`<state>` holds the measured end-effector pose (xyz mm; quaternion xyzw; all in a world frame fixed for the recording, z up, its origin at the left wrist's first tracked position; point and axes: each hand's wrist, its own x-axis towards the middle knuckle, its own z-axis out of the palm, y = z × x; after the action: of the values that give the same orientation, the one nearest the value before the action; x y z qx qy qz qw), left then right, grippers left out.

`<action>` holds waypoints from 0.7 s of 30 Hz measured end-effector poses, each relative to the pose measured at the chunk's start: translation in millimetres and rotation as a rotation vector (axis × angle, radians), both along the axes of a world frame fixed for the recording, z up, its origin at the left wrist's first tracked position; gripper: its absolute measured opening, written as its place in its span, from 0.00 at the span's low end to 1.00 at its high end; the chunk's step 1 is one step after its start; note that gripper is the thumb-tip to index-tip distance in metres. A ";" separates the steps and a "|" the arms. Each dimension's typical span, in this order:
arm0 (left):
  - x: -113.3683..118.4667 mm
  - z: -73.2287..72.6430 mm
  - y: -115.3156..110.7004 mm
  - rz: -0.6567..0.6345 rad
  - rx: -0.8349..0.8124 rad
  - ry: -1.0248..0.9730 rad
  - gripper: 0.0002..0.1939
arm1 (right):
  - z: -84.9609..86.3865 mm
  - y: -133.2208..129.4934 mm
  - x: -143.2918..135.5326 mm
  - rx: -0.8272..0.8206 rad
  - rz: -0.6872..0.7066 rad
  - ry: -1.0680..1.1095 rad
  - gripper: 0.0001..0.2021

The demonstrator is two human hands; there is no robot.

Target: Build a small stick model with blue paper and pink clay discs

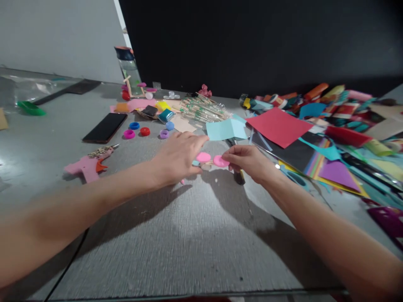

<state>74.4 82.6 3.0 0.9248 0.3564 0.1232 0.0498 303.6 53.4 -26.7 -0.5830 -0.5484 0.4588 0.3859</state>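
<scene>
Two bright pink round pieces lie side by side near the middle of the table. My right hand (245, 160) pinches the edge of the right pink disc (221, 161) between thumb and fingertips. Close beside the left pink disc (203, 157), my left hand (179, 157) is curved, thumb and fingers apart around a small thing at its fingertips that I cannot make out clearly. A small wooden-looking piece (206, 166) shows just under the discs. A dark-tipped tool (239, 178) lies below my right hand.
On the left are a pink glue gun (86, 167), a black phone (105, 127) and coloured bottle caps (145, 131). Skewers (204, 108), light blue paper (225, 129) and red paper (279, 126) lie beyond my hands. Scissors (294, 177) and a craft pile fill the right; a bottle (129, 71) stands behind.
</scene>
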 end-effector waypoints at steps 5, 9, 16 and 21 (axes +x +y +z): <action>17.1 4.2 6.4 -0.054 0.088 0.192 0.29 | -4.0 6.3 -1.0 -0.054 -0.010 0.017 0.10; 25.5 3.5 7.7 -0.081 0.181 0.262 0.27 | -7.4 9.6 -5.1 -0.089 0.000 0.054 0.11; 30.1 0.2 9.6 -0.118 0.252 0.287 0.23 | -13.1 14.2 -12.8 -0.090 0.027 0.084 0.12; 29.8 -2.4 13.2 -0.133 0.270 0.287 0.19 | -18.8 15.0 -16.7 -0.054 0.031 0.100 0.12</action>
<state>104.3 95.8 0.7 0.9527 0.2781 0.0332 -0.1181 286.9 68.4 -45.6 -0.5610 -0.5249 0.5079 0.3896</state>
